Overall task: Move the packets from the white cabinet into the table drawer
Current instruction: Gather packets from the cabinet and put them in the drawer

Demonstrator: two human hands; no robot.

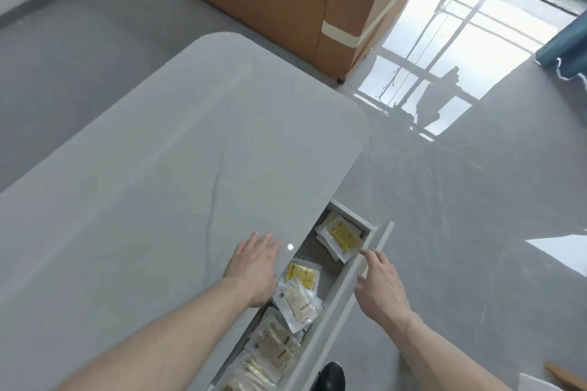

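— Where are the hands?

— The left hand (254, 267) lies flat on the grey table top (158, 168), palm down, fingers straight and slightly spread, pointing away from the person. It sits just beside the table's edge, above the open drawer (344, 292). It holds nothing. The forearm runs in from the lower left, bare.

— And the other?

— The right hand (379, 287) is at the drawer's white front panel. Its fingers are loosely extended, and the fingertips (368, 253) touch the panel's top edge or hover just over it; I cannot tell which. Nothing is gripped in it either. The forearm comes in from the lower right. The two hands are apart, one on each side of the drawer opening.

— The packets?

— In the drawer. A small stack with a yellow packet (343, 236) on top lies at the far end. Nearer the middle is another yellow one (301, 274), partly overlapped by a clear packet with pale contents (297, 303). More pale packets (273, 349) fill the near end, overlapping one another.

— Anything around the table?

— An orange-brown armchair (279, 6) stands beyond the table's far corner on a glossy grey floor (444, 200). A dark shoe (330, 376) shows below the drawer front. The white cabinet is out of view.
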